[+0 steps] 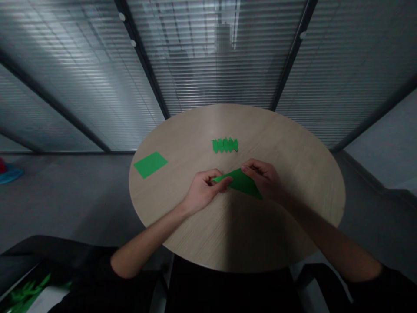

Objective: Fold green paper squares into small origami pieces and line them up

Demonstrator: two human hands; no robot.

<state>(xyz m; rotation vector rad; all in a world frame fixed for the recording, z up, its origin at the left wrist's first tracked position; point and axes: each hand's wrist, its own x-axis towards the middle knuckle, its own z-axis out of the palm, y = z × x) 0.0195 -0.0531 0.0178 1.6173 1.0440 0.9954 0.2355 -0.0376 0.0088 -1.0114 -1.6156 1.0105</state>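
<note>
The left hand (pixel 202 191) and right hand (pixel 262 177) had their fingers closed, pinching opposite ends of a folded triangle of green paper (pixel 241 183) between them, over a round pale wood-grain counter (pixel 234 234). Straight ahead of the fingers lay a scalloped strip of green paper (pixel 225 145); farther off, beyond the left hand's fingers, lay a flat rectangular green paper sheet (pixel 150 164)

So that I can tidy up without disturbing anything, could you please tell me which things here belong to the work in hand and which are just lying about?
Belonging to the work:
left hand, right hand, folded green paper, notched green paper strip, flat green paper sheet

Just lying about:
blue-and-red object on the floor
</note>
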